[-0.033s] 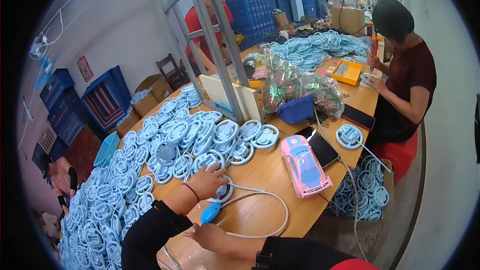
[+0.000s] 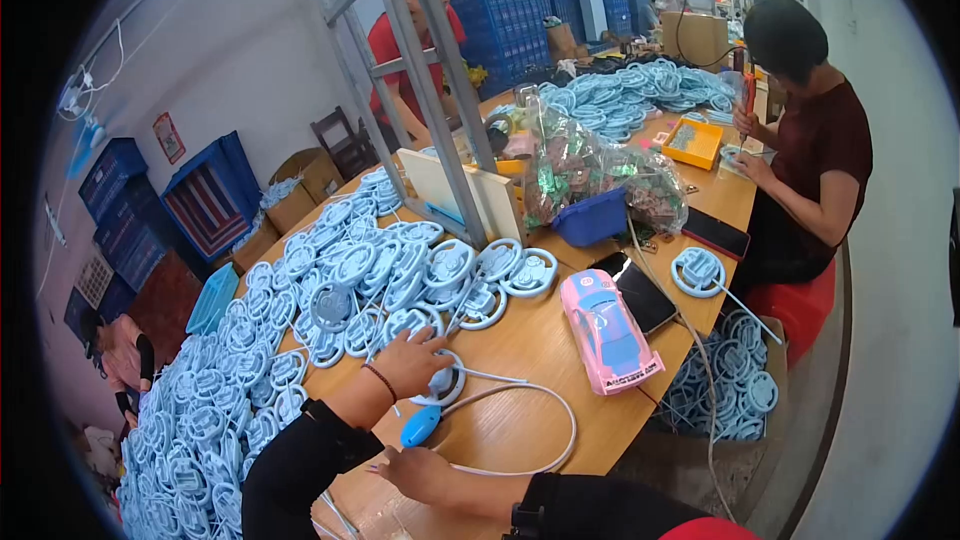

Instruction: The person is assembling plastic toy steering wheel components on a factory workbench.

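Observation:
My left hand (image 2: 408, 366) lies over a light-blue toy steering wheel (image 2: 455, 386) on the table, its fingers curved across the upper rim and partly hiding it. A pale stem runs out of that wheel to the right. Just below it sits a glossy blue oval piece (image 2: 420, 427), with a thin pale cord (image 2: 572, 420) looping rightward and back toward my right wrist. My right hand (image 2: 422, 476) is closed close beneath the oval piece, apart from the wheel. What its curled fingers hold, if anything, is hidden.
A big heap of steering wheels (image 2: 235, 390) covers the table's left side. A pink toy car (image 2: 607, 335), phones (image 2: 645, 295) and a blue bin (image 2: 592, 220) stand rightward. A metal ladder (image 2: 430, 80) rises behind. A co-worker (image 2: 825, 140) sits at the right, holding a red tool.

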`<state>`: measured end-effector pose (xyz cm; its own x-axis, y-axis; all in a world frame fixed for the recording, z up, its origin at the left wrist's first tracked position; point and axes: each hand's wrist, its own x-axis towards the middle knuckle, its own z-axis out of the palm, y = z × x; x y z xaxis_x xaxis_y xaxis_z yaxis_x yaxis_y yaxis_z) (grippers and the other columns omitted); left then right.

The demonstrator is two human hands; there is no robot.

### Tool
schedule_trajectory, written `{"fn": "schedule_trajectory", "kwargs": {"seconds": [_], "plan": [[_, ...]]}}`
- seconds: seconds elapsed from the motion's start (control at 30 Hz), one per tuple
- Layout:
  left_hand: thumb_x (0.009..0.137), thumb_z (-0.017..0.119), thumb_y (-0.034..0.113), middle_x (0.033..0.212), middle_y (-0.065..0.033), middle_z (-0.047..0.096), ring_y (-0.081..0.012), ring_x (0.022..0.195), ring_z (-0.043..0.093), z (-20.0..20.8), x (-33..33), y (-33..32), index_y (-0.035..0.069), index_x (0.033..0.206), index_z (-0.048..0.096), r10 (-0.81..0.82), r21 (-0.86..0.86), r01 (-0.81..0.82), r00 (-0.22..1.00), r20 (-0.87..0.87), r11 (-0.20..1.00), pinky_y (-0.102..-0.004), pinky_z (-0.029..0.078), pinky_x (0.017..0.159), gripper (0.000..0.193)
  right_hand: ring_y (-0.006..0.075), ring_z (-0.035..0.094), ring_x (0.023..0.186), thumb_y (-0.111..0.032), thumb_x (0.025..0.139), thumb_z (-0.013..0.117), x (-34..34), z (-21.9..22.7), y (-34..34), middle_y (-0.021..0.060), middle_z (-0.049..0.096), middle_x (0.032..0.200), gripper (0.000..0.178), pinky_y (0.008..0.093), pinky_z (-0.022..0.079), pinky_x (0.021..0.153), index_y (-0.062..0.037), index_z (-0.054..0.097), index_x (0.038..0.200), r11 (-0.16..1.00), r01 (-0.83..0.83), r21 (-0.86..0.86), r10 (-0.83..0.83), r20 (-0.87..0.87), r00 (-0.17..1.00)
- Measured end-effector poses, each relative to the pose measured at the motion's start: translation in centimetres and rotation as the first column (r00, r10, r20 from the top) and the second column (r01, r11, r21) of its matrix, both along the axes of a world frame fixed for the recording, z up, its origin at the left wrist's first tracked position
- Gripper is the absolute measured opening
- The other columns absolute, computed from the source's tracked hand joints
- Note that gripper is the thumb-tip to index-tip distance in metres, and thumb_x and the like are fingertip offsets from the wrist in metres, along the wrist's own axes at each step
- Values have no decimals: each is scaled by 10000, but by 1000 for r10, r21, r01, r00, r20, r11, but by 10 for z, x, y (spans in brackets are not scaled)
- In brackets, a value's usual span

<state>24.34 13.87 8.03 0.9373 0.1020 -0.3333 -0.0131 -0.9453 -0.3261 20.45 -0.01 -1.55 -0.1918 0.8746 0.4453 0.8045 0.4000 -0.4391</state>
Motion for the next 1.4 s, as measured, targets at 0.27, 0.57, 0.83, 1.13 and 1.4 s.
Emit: {"fn": "schedule_trajectory", "kwargs": {"seconds": [0.27,0.57,0.83,1.13,1.4], "plan": [[700,702,340,1247,-144,477,-374,1162,427,4,109,1,120,1168,544,203,-336,-170,977,65,926,-432,415,922,540,248,602,557,-233,881,481,-8,-16,-2,152,564,814,252,326,486,461,-35,622,815,991,-21,130,15,43,999],[764,595,228,1031,-200,517,-365,975,539,-58,160,10,27,1038,509,274,-217,-198,866,419,956,-436,482,778,350,247,601,606,-130,742,531,-9,-39,12,147,558,722,147,343,503,530,-16,623,759,901,13,434,63,-159,985],[721,575,131,839,-162,546,-332,750,581,-33,99,5,44,841,531,111,-195,-11,852,512,981,-412,484,657,154,251,618,667,-158,838,498,2,-15,3,186,563,898,179,338,506,520,-39,589,936,999,-49,-18,49,17,999],[756,616,72,879,-110,575,-306,774,592,16,28,-27,57,868,596,97,-426,237,771,629,873,-361,494,670,114,300,598,788,-89,797,494,-8,-21,8,167,570,871,219,384,499,606,-39,564,998,997,-57,47,55,32,998],[759,619,-29,776,-90,619,-181,711,646,49,-34,-48,27,910,542,540,-599,66,366,758,798,-279,508,638,180,297,562,794,-137,817,490,11,32,-36,154,549,913,158,405,485,663,-15,572,874,956,-239,172,234,48,971]]}}
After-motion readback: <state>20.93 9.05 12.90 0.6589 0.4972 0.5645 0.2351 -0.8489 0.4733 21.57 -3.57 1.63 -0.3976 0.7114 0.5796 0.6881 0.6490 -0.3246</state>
